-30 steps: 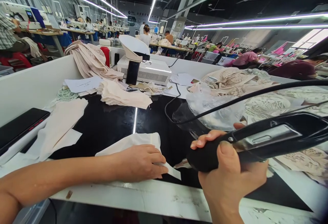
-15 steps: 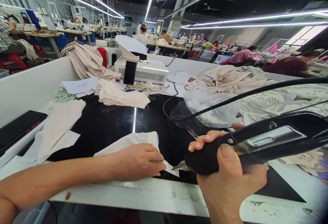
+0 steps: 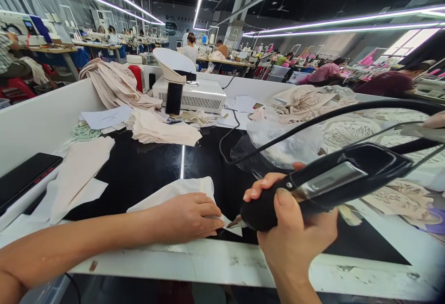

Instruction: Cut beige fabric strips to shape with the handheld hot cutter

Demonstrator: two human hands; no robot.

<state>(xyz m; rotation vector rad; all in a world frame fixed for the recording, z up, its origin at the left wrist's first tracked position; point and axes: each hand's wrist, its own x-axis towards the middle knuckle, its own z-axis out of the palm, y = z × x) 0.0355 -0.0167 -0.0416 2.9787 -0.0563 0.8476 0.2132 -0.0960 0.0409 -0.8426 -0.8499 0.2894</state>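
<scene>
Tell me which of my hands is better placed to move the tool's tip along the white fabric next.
Probably your right hand: it grips the black tool, whose tip points toward the white fabric. Your left hand rests on that fabric, perhaps steadying it.

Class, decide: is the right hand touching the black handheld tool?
Touching: the head view shows the right hand wrapped around the black handheld tool, with no gap.
</scene>
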